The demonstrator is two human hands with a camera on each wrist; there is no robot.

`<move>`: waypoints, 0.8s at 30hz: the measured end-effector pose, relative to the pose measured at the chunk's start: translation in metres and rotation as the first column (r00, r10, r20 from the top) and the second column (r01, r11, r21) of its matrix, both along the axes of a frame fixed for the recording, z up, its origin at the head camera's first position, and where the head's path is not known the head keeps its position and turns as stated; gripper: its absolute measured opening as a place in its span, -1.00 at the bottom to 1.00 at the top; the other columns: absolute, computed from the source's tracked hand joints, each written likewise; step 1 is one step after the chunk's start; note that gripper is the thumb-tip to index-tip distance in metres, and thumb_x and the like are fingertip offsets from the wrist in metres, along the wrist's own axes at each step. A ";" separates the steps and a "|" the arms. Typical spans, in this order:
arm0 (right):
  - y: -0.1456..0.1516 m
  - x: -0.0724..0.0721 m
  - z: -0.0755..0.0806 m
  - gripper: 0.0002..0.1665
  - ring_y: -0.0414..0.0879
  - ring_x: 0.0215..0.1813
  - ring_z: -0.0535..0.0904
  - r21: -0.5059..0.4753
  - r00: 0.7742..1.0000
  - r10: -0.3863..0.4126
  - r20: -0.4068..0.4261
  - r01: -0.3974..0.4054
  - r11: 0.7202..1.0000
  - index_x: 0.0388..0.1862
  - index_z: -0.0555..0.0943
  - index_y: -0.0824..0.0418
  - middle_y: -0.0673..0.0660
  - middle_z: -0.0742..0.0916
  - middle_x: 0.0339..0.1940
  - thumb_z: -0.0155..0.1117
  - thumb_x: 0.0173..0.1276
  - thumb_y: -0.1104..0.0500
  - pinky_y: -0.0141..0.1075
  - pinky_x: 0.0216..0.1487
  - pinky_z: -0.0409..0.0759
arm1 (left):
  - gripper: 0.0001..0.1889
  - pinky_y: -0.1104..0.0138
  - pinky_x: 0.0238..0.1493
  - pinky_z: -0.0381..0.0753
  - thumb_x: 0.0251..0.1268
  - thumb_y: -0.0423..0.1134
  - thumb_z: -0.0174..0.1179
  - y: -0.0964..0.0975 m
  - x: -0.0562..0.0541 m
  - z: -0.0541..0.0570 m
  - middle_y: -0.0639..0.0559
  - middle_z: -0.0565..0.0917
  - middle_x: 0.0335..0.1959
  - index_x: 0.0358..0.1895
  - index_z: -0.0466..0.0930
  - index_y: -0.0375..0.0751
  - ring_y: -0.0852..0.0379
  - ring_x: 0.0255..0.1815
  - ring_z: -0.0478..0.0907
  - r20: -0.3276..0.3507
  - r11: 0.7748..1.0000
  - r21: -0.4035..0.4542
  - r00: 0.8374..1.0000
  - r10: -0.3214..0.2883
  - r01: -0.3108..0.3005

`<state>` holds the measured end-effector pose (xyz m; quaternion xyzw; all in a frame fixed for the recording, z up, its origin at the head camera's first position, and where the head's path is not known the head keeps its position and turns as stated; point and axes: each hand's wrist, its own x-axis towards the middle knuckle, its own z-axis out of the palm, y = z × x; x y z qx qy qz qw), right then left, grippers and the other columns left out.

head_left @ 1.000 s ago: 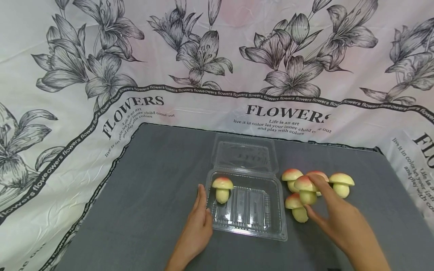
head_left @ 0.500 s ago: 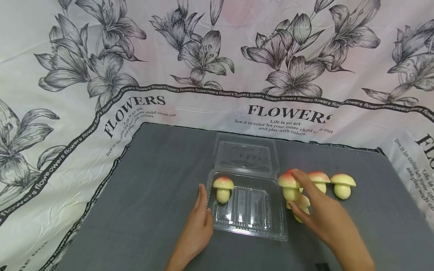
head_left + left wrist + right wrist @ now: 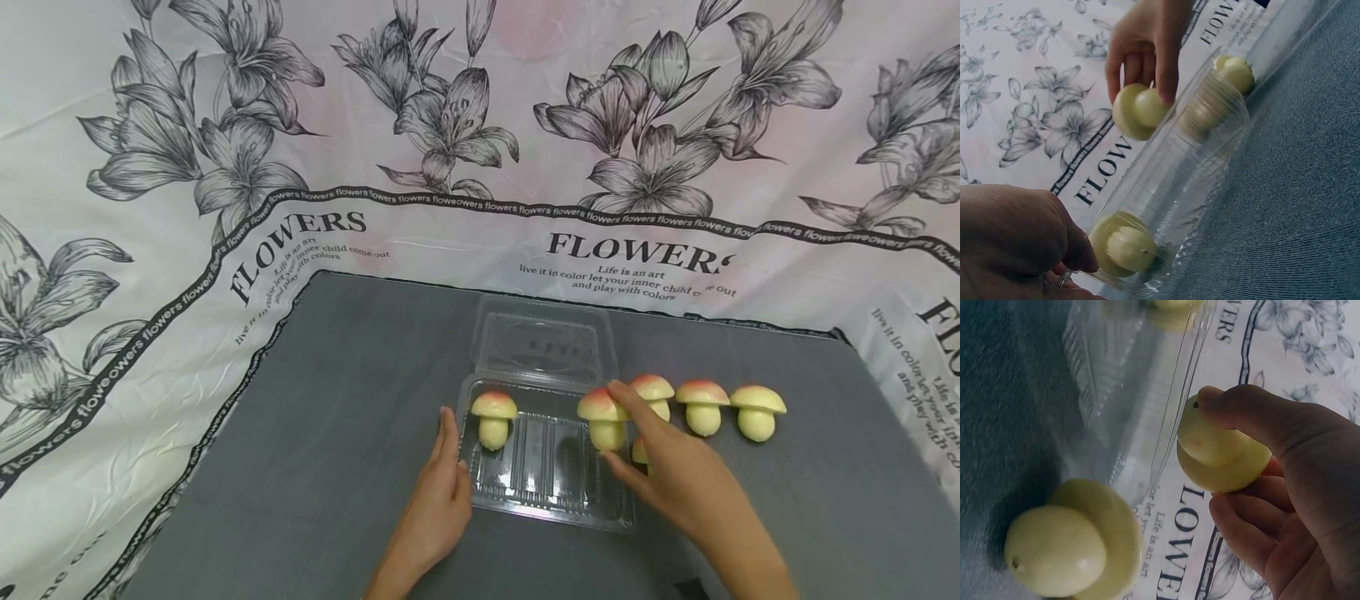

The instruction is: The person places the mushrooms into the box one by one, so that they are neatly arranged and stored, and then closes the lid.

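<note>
My right hand (image 3: 686,479) pinches a toy mushroom (image 3: 602,412) with a red-tinged cap and pale green stem between thumb and fingers. It is held over the right part of a clear plastic clamshell box (image 3: 517,487), above the rim in the right wrist view. Inside the box, at the left, lies another mushroom (image 3: 493,421). My left hand (image 3: 431,508) holds the box's left rim, its thumb (image 3: 1082,253) at the edge in the left wrist view.
The box's lid (image 3: 540,343) lies folded back behind it. To its right are several more mushrooms (image 3: 757,412) on the grey tabletop (image 3: 330,433), one (image 3: 640,452) mostly hidden by my right hand. A flower-printed cloth (image 3: 450,225) hangs along the back and sides.
My right hand has carried its mushroom leftward from above the group to over the box, uncovering mushrooms behind it. The left hand has stayed at the box's left side.
</note>
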<state>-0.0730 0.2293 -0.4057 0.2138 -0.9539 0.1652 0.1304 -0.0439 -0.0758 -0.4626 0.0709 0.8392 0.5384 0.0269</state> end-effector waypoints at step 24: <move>-0.040 -0.011 -0.013 -0.01 -0.37 -0.71 0.22 0.008 0.996 0.023 0.087 -0.024 1.000 0.56 0.35 -0.05 0.10 0.78 -0.18 0.68 0.22 0.01 -0.43 -0.71 0.24 | -0.21 -0.09 0.62 0.00 0.61 -0.51 -0.09 0.000 0.001 0.000 -0.18 -0.20 0.76 0.73 -0.29 -0.25 -0.08 0.73 -0.13 0.005 1.000 -0.022 1.000 0.020 -0.020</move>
